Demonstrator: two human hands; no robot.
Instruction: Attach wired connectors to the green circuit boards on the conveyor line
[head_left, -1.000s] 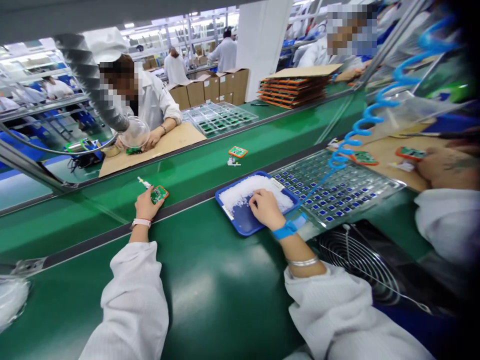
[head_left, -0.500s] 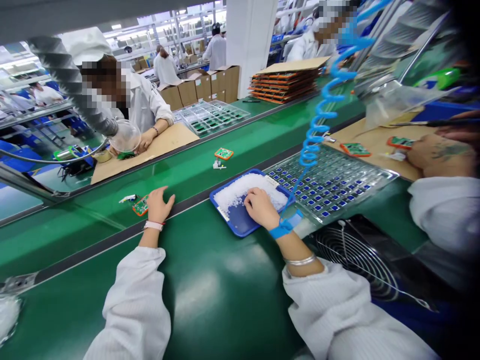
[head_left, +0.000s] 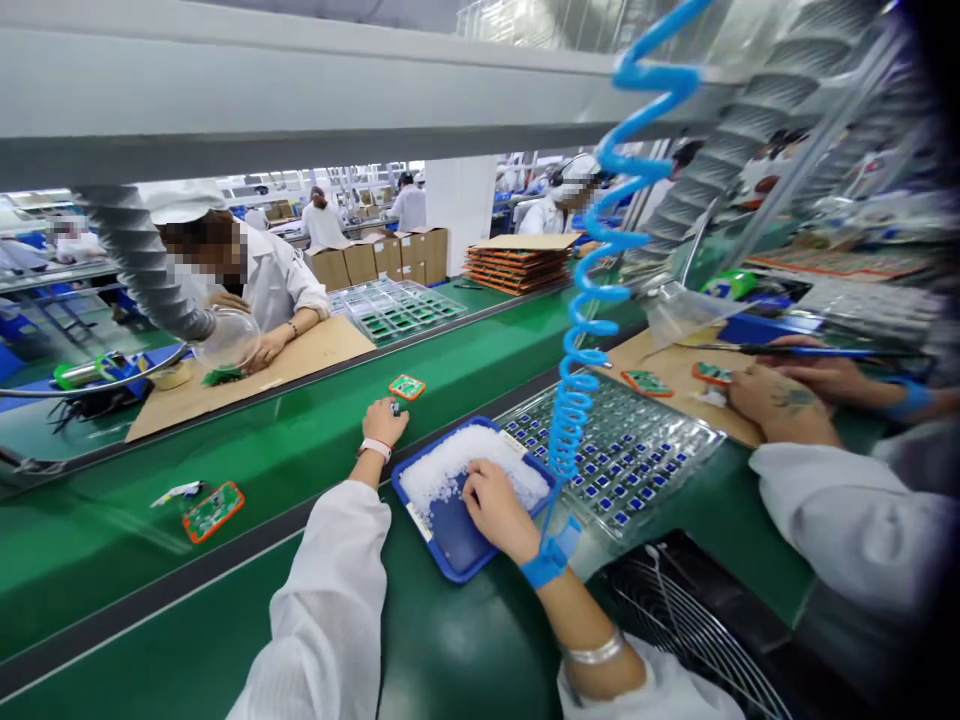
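Observation:
My left hand point(head_left: 385, 422) is closed on a small white-and-dark part point(head_left: 395, 407) over the green belt point(head_left: 300, 440), just left of an orange-edged circuit board point(head_left: 407, 387). My right hand point(head_left: 491, 500) rests over the blue tray point(head_left: 459, 560), its fingers curled at the edge of the white granules point(head_left: 446, 460); whatever its fingertips hold is too small to make out. A blue band circles my right wrist. Farther left on the belt lie another orange-edged board point(head_left: 214, 512) and a small white part with a dark end point(head_left: 180, 493).
A clear tray of blue-topped pieces point(head_left: 675, 455) sits right of the blue tray. The blue coiled cord point(head_left: 577, 400) hangs above it. A black fan point(head_left: 682, 620) stands near my right forearm. At right, a co-worker's hands point(head_left: 780, 395) work over cardboard; another person sits across the belt.
My left hand has moved right, from beside the left board to the small part near the other board, and has closed on it. My right hand stays at the granules. The view has tilted up.

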